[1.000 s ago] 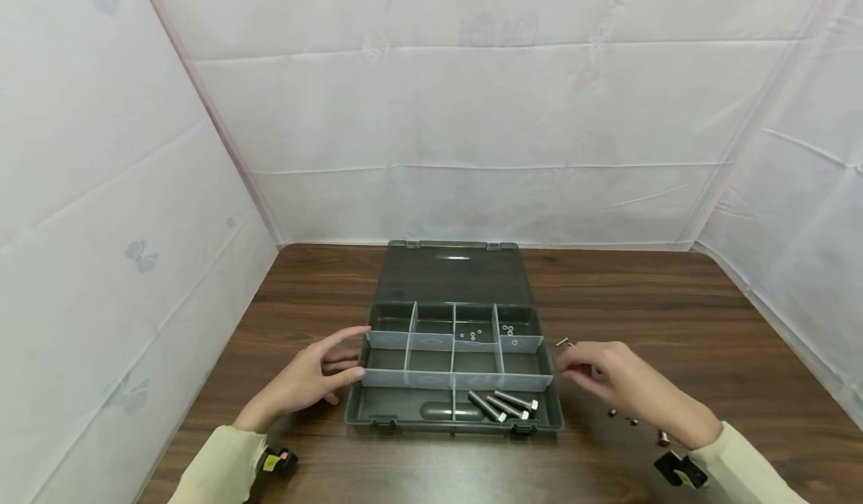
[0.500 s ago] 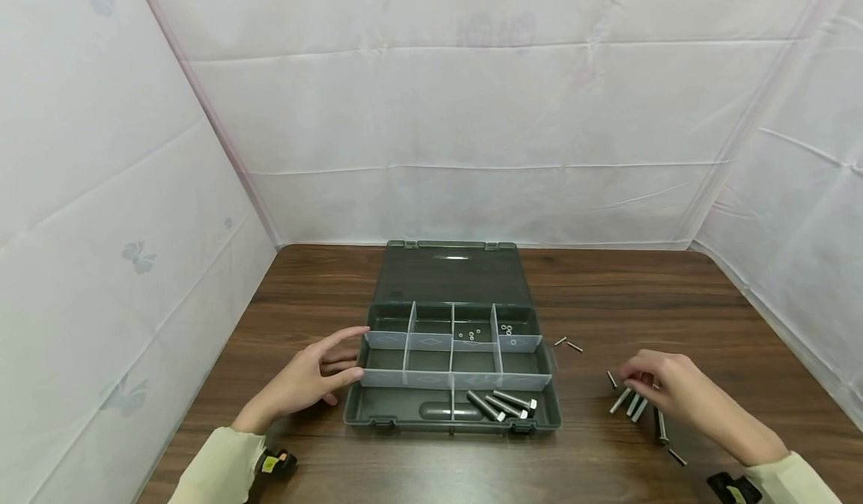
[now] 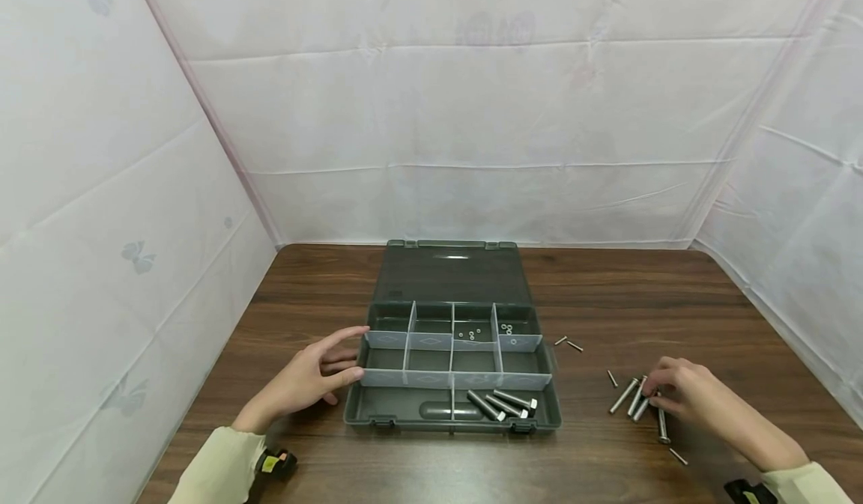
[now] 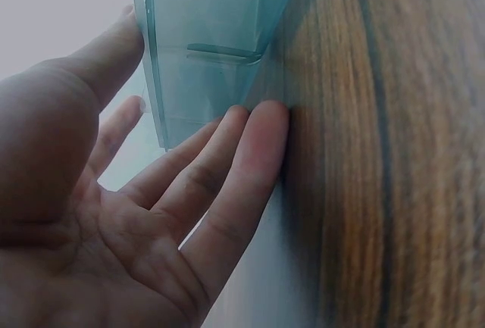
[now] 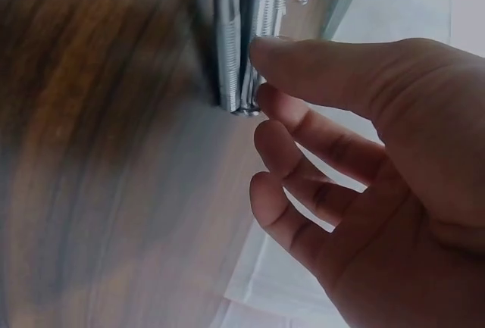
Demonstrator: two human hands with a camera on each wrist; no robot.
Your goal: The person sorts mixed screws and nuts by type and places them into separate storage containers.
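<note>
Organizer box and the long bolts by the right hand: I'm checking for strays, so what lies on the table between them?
In the head view, one small screw lies between box and bolts; otherwise bare wood.

A dark wooden table (image 3: 674,302) is carrying an open grey-green organiser box (image 3: 453,354) near its middle, lid lying flat toward the far edge. To the box's right, a cluster of long bolts (image 3: 637,399) is lying on the wood, with a few small screws (image 3: 568,344) sitting nearer the box and another thin one (image 3: 678,457) lying by the near edge
</note>
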